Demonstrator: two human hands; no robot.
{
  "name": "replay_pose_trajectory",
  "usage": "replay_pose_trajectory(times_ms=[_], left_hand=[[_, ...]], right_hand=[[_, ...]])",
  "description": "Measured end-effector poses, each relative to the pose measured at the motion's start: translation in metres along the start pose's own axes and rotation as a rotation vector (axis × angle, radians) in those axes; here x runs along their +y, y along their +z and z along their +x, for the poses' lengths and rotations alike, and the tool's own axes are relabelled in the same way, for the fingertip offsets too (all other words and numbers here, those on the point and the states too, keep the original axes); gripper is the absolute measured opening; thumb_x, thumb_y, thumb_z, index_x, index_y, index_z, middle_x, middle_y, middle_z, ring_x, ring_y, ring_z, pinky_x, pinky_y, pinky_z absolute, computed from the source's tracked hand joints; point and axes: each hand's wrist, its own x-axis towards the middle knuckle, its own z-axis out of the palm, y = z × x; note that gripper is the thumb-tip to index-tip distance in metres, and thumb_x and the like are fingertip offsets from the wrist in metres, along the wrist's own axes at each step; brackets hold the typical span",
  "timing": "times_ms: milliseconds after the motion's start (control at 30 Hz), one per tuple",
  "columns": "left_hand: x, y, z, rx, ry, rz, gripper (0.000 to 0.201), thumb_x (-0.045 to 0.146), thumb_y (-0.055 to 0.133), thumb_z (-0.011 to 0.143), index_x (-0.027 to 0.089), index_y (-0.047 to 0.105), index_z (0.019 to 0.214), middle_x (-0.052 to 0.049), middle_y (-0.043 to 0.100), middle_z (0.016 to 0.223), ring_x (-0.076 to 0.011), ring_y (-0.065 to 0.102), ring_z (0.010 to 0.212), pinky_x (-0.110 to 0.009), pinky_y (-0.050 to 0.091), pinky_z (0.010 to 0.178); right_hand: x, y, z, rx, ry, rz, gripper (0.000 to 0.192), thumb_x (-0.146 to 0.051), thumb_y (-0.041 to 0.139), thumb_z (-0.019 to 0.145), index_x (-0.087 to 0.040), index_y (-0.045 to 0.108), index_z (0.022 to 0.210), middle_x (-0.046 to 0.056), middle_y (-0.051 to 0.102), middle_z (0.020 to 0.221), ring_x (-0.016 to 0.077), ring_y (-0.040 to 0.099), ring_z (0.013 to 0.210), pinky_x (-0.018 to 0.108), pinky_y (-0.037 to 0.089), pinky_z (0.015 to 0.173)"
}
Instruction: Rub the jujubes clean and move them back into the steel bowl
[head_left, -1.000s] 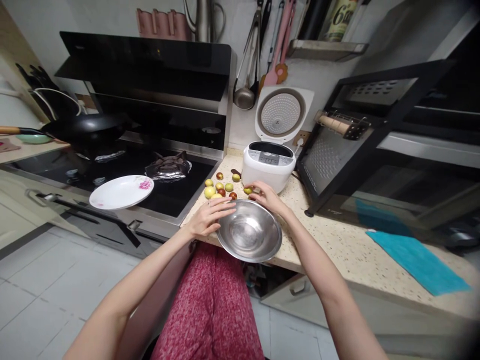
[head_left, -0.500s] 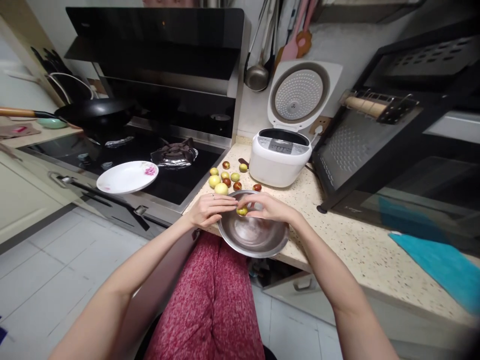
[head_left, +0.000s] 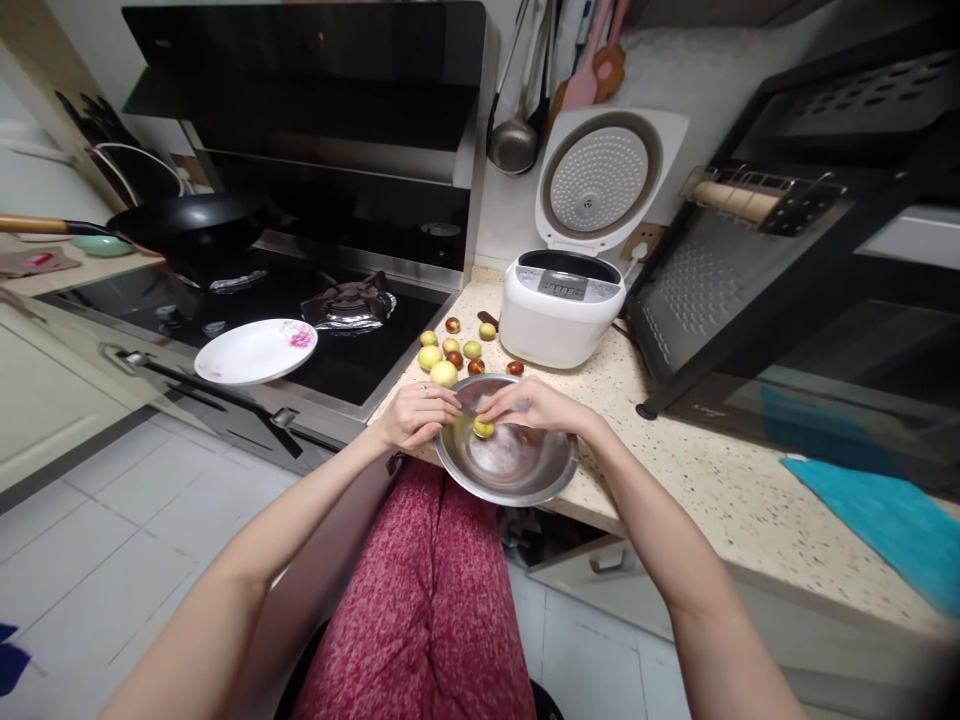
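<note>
A steel bowl [head_left: 525, 475] sits at the front edge of the speckled counter [head_left: 712, 480]. Over its far rim my right hand [head_left: 536, 405] pinches a small yellow-green fruit [head_left: 484, 428]. My left hand [head_left: 416, 415] rests at the bowl's left rim, fingertips meeting the fruit from the left. Several more small fruits [head_left: 454, 355], yellow-green and red-brown, lie on the counter just behind the bowl.
A white rice cooker [head_left: 562, 320] stands open behind the fruits. Left is a black hob with a white flowered plate [head_left: 255, 352], a foil-lined burner [head_left: 349, 308] and a black wok [head_left: 191, 225]. A black rack [head_left: 750, 270] and a teal cloth [head_left: 885, 525] are on the right.
My right hand picked a fruit from the counter and brought it over the bowl; my left hand closed in on it. The view tilted down slightly.
</note>
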Motion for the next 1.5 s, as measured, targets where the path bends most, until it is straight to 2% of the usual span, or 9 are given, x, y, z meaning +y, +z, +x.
replay_pose_trajectory(times_ms=[167,333,500,667,867,1033,1200,1333,1500], left_hand=[[-0.004,0.002,-0.008,0.069,-0.022,-0.019,0.061,0.042,0.025,0.110,0.021,0.075,0.081,-0.007,0.080,0.076,-0.0211,0.079,0.083,-0.037,0.065,0.087],[-0.006,0.004,-0.012,0.091,-0.032,-0.020,0.064,0.044,0.024,0.110,0.021,0.073,0.076,-0.008,0.078,0.073,-0.0206,0.078,0.079,-0.037,0.066,0.085],[-0.002,0.003,-0.009,0.073,-0.025,0.002,0.059,0.040,0.028,0.109,0.020,0.073,0.077,-0.006,0.078,0.070,-0.0199,0.080,0.079,-0.037,0.067,0.089],[0.003,-0.001,-0.003,0.103,0.020,0.045,0.042,0.024,0.038,0.104,0.019,0.073,0.080,-0.004,0.080,0.074,-0.0183,0.081,0.081,-0.034,0.068,0.092],[0.005,-0.004,-0.002,0.086,-0.024,0.044,0.046,0.026,0.036,0.105,0.019,0.071,0.075,-0.003,0.079,0.073,-0.0178,0.081,0.077,-0.034,0.069,0.089],[0.006,-0.005,0.001,0.139,0.004,-0.006,0.045,0.023,0.035,0.105,0.018,0.066,0.073,-0.003,0.075,0.069,-0.0173,0.079,0.073,-0.033,0.067,0.089],[0.008,-0.005,0.006,0.144,0.046,0.005,0.043,0.019,0.034,0.104,0.016,0.063,0.073,-0.005,0.072,0.067,-0.0169,0.077,0.071,-0.033,0.067,0.086],[0.008,-0.005,0.005,0.149,0.050,0.025,0.044,0.020,0.033,0.105,0.017,0.063,0.072,-0.004,0.072,0.067,-0.0162,0.076,0.070,-0.032,0.067,0.086],[0.007,-0.004,0.004,0.160,0.052,0.038,0.045,0.019,0.033,0.104,0.017,0.065,0.072,-0.004,0.073,0.067,-0.0159,0.076,0.069,-0.032,0.067,0.085]], right_hand=[[-0.005,0.003,-0.002,-0.048,0.041,0.001,0.022,-0.027,0.075,0.094,-0.028,0.082,0.115,0.006,0.079,0.125,0.0235,0.075,0.119,0.042,0.056,0.108],[-0.010,0.004,-0.001,-0.048,0.042,0.001,0.025,-0.029,0.075,0.095,-0.029,0.080,0.120,0.005,0.075,0.133,0.0239,0.073,0.121,0.043,0.056,0.109],[-0.002,-0.010,-0.007,0.180,0.024,-0.047,0.022,-0.031,0.075,0.094,-0.030,0.082,0.115,0.004,0.080,0.121,0.0253,0.076,0.115,0.044,0.059,0.106],[0.012,-0.018,-0.027,0.397,-0.047,-0.159,0.020,-0.032,0.072,0.096,-0.029,0.083,0.112,0.005,0.081,0.119,0.0271,0.077,0.113,0.049,0.060,0.106],[0.036,-0.025,-0.051,0.610,0.006,-0.433,0.025,-0.029,0.061,0.102,-0.028,0.081,0.118,0.008,0.080,0.117,0.0293,0.075,0.108,0.051,0.061,0.099],[0.057,-0.019,-0.050,0.458,0.071,-0.619,0.037,-0.027,0.055,0.106,-0.023,0.068,0.140,0.015,0.069,0.139,0.0323,0.067,0.125,0.055,0.058,0.104],[0.068,-0.010,-0.044,0.361,0.090,-0.729,0.049,-0.023,0.051,0.107,-0.028,0.050,0.156,0.013,0.057,0.156,0.0307,0.059,0.139,0.055,0.056,0.109],[0.074,-0.009,-0.043,0.315,0.076,-0.792,0.047,-0.017,0.052,0.105,-0.025,0.056,0.152,0.014,0.058,0.154,0.0314,0.060,0.138,0.053,0.057,0.109],[0.077,-0.007,-0.040,0.373,0.065,-0.788,0.038,-0.019,0.054,0.105,-0.023,0.066,0.141,0.015,0.066,0.144,0.0287,0.069,0.125,0.046,0.063,0.099]])
